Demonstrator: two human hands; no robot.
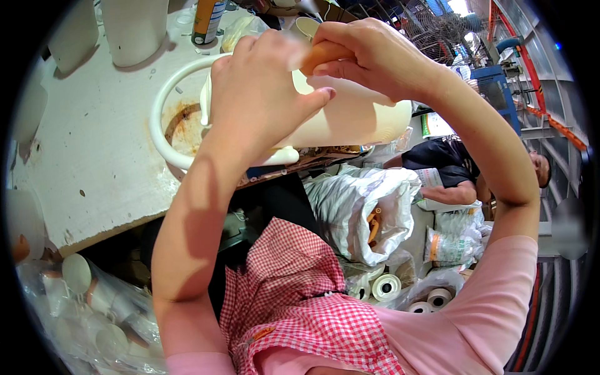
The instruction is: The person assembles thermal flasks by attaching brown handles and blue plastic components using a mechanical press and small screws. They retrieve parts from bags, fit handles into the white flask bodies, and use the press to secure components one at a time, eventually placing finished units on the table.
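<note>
A cream cylindrical vessel (369,119) lies on its side at the table's edge. My left hand (253,87) arches over its left part, thumb stretched to the right and the other fingers bent over it. Those fingertips are partly hidden and blurred. Above the vessel, my right hand (375,59) pinches a smooth tan-orange piece, perhaps a handle (325,57), between thumb and fingers. Its left end is close to my left fingertips; contact is blurred. A large white ring (160,119) and a slim white bar (205,103) show left of my left hand.
White cylindrical vessels (134,31) and an orange-and-dark spray can (208,22) stand on the stained white table (94,162). Below right, a white woven sack (356,194) holds orange pieces. Bagged white cups (103,294) lie lower left. A co-worker (444,165) sits at right.
</note>
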